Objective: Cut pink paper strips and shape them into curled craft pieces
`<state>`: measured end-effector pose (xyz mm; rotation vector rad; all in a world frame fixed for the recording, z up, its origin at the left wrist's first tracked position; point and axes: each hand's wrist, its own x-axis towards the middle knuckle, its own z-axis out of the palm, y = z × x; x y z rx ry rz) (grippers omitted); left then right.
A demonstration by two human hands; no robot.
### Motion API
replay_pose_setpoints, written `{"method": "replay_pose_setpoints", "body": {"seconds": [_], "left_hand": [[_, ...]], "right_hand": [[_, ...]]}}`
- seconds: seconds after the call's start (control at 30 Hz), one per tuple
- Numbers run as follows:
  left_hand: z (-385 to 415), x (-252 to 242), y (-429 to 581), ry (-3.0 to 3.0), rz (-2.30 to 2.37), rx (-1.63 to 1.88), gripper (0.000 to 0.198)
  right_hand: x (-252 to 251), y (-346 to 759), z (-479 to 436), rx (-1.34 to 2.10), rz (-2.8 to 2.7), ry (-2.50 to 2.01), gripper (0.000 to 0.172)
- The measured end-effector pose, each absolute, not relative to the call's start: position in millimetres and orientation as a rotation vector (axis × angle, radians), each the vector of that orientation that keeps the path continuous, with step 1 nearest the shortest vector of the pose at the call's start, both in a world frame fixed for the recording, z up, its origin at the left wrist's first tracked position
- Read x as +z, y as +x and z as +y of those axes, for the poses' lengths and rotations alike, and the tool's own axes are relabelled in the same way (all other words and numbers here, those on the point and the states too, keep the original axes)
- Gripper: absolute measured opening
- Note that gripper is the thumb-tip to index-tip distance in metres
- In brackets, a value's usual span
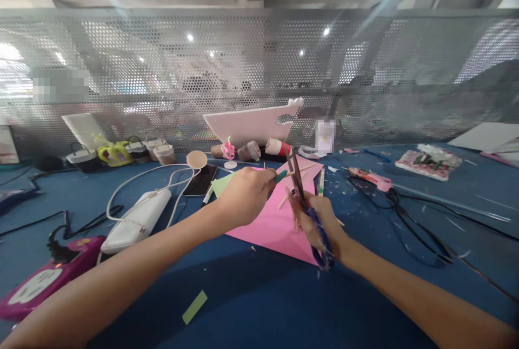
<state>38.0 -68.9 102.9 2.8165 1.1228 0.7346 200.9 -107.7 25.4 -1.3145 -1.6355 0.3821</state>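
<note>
My right hand (pixel 322 222) grips blue-handled scissors (pixel 302 197), blades pointing up and away. My left hand (pixel 247 195) is closed in a pinch on a thin wooden stick (pixel 298 171) with a green bit near my fingers, and the stick runs between the scissor blades. Both hands hover over a pink paper sheet (pixel 275 224) lying on the blue table (pixel 251 295). More wooden sticks lie near the scissors on the pink sheet.
A white power bank (pixel 138 219) with cables, a phone (pixel 200 180) and a magenta box (pixel 44 278) lie left. A pink glue gun (pixel 371 178) with black cord lies right. A white foam board (pixel 251 124), cups and small pots stand before the perforated metal screen. A green strip (pixel 194 307) lies near me.
</note>
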Motion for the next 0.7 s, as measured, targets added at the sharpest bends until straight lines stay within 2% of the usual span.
{"method": "replay_pose_setpoints", "body": {"seconds": [0.17, 0.47, 0.57, 0.7], "left_hand": [[-66.2, 110.9, 35.9, 2.497, 0.989, 0.746, 0.034], [-51.4, 111.9, 30.9, 2.073, 0.793, 0.570, 0.029], [-55.3, 116.4, 29.5, 2.301, 0.897, 0.544, 0.031], [-63.3, 110.0, 33.1, 3.000, 1.228, 0.636, 0.025]], "right_hand": [[24.5, 203.8, -105.3, 0.311, -1.669, -1.367, 0.042], [24.3, 206.4, -103.0, 0.098, -1.693, -1.303, 0.041], [25.6, 204.4, -103.4, 0.202, -1.672, -1.301, 0.043], [23.2, 200.0, -105.9, 0.621, -1.525, -1.255, 0.047]]}}
